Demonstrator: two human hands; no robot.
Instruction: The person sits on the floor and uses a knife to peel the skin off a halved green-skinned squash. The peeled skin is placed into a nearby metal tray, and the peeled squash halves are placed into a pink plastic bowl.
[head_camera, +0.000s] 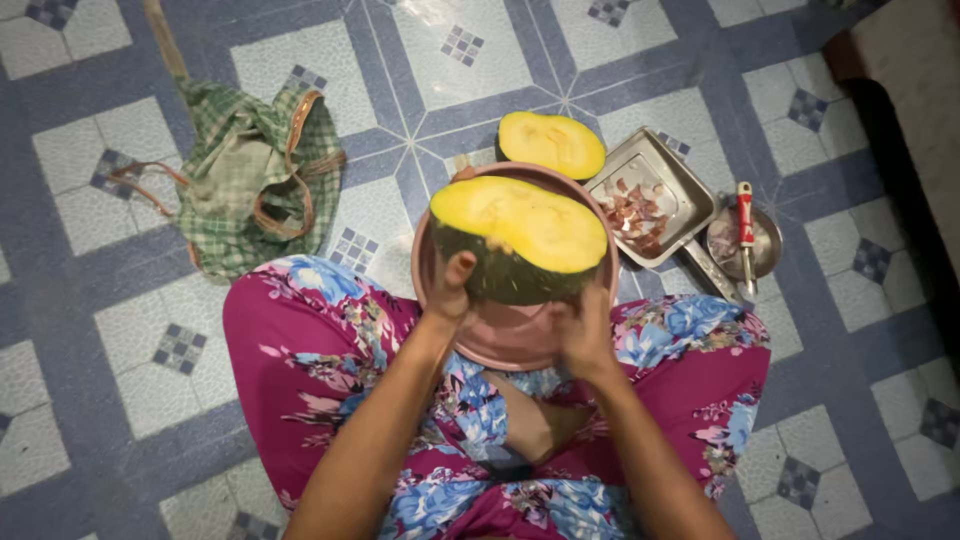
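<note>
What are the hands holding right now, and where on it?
Both hold the pumpkin half over the pink basin: left hand on its dark rind at left, right hand at lower right.

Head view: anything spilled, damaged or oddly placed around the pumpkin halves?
Nothing stands out. Both hands, left hand and right hand, hold a pumpkin half over the pink basin; the other half lies cut face up on the tiled floor.

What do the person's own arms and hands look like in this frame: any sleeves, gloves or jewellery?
Both forearms are bare, with no sleeve reaching into view. The left hand and right hand wear no gloves, and no rings, bangles or watch show. Below the arms is magenta clothing printed with blue and white flowers.
</note>
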